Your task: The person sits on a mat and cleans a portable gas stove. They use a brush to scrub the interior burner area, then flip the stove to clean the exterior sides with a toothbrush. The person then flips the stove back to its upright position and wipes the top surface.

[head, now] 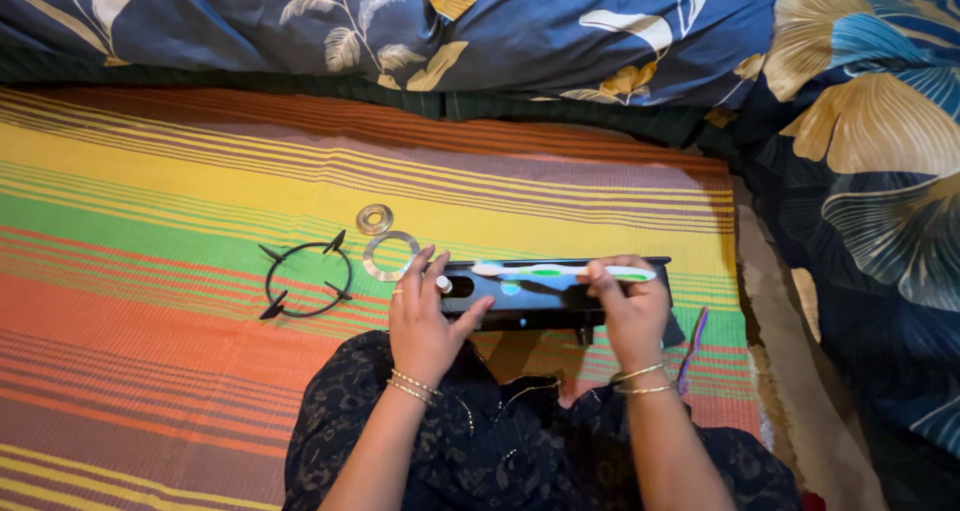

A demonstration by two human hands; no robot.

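Left hand (425,321): fingers spread, steadying black stove body (540,296).
Right hand (628,306): fingers pinching white-green toothbrush (560,270).
Hidden: stove's near edge, behind hands.

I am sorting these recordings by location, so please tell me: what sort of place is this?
Probably a home, likely a bedroom floor. A striped woven mat covers the ground, floral bedding lies along its edge, and the person sits on the mat, hands on a small black gas stove.
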